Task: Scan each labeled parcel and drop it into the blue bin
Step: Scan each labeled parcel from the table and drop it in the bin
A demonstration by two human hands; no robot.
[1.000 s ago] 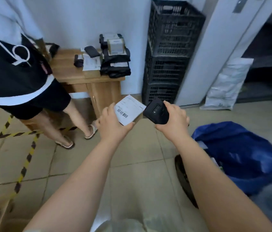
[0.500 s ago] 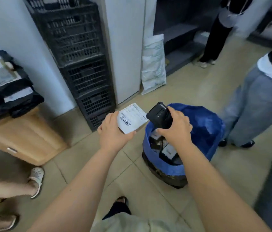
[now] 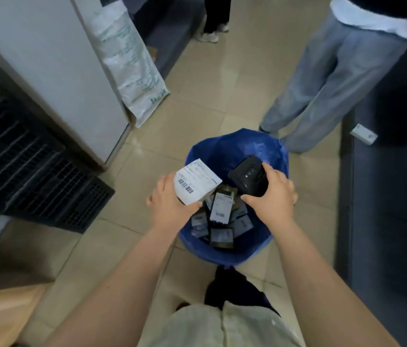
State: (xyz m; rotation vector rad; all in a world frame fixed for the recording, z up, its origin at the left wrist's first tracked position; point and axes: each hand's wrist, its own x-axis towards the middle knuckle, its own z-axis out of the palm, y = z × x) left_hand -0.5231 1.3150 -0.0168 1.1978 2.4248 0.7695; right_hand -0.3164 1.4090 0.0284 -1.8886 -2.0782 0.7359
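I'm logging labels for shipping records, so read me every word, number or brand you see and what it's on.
No text is legible.
On the parcel in the left hand: barcode and fine print, too small.
On the parcels in the blue bin: labels, blurred.
On the white sack: green print, blurred.
On the scanner in the right hand: no readable marking.

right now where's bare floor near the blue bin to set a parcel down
Bare tiles lie left of the blue bin, up to the black crates, and beyond it between the white sack and the bystander's legs. Crowded: the bin's mouth, where the left hand holds the parcel and the right hand the scanner above piled parcels.
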